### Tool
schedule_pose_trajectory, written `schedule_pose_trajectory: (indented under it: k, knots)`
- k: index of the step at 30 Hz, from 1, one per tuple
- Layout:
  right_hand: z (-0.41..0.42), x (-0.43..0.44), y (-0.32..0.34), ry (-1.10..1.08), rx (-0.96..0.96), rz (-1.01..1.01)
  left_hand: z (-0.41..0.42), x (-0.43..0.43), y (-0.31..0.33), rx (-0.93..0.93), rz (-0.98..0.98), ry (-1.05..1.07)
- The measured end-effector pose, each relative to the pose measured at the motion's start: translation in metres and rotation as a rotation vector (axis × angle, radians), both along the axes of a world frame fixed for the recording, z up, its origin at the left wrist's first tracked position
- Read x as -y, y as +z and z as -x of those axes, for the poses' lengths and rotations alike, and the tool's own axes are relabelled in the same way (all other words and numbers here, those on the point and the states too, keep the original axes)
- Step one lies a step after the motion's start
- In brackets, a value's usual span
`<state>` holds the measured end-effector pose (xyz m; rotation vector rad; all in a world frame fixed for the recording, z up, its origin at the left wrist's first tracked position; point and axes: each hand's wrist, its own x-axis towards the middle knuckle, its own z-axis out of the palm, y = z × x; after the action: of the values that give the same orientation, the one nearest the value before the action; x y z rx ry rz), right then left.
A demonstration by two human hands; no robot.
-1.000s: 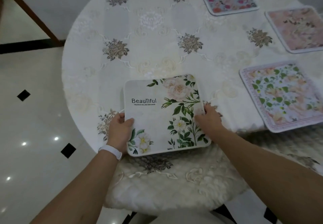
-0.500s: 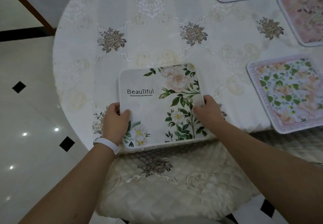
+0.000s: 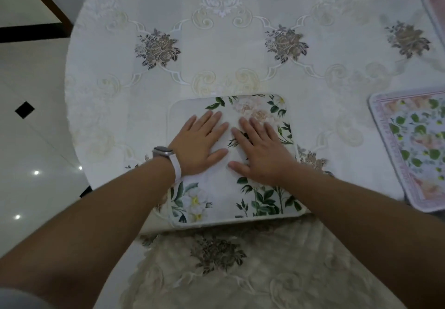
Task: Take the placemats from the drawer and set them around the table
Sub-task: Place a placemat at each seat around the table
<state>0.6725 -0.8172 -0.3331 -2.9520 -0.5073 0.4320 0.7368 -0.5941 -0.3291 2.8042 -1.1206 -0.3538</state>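
Both palms lay flat, fingers straight: your left hand [image 3: 199, 144] and right hand [image 3: 262, 149] pressed the mat [image 3: 216, 197] at the table's [image 3: 168, 87] near edge. Its near rim seemed to reach the drop; a push could slide it off.

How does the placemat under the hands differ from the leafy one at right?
The white placemat has large flower sprays, no border; the pink-bordered placemat has small scattered leaves. The left hand and right hand press the white placemat; the pink-bordered placemat lies untouched. Both lie flat on the table.
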Motion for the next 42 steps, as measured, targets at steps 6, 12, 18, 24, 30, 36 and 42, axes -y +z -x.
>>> schedule_pose_trajectory:
  k: [6,12,18,24,30,36,42]
  knots:
    - [-0.07,-0.003,0.0,0.169,0.046,0.047,-0.049,0.011,-0.003,0.013,-0.009,0.002]
    - [-0.094,-0.005,-0.002,0.152,0.086,-0.006,-0.062,0.019,-0.005,0.061,-0.007,0.097]
    - [-0.096,-0.004,-0.004,0.05,0.102,-0.053,-0.064,0.021,-0.006,0.047,0.023,0.222]
    - [-0.089,0.006,-0.006,-0.172,0.114,-0.036,-0.053,0.013,-0.01,0.069,0.019,0.397]
    - [-0.063,0.038,-0.006,-0.344,0.089,-0.034,-0.027,-0.011,-0.015,0.042,0.037,0.509]
    - [-0.007,0.044,-0.002,-0.382,0.065,-0.049,0.018,-0.026,-0.014,0.008,0.04,0.563]
    - [0.052,0.036,0.001,-0.355,0.024,-0.019,0.072,-0.031,-0.008,-0.002,0.003,0.454]
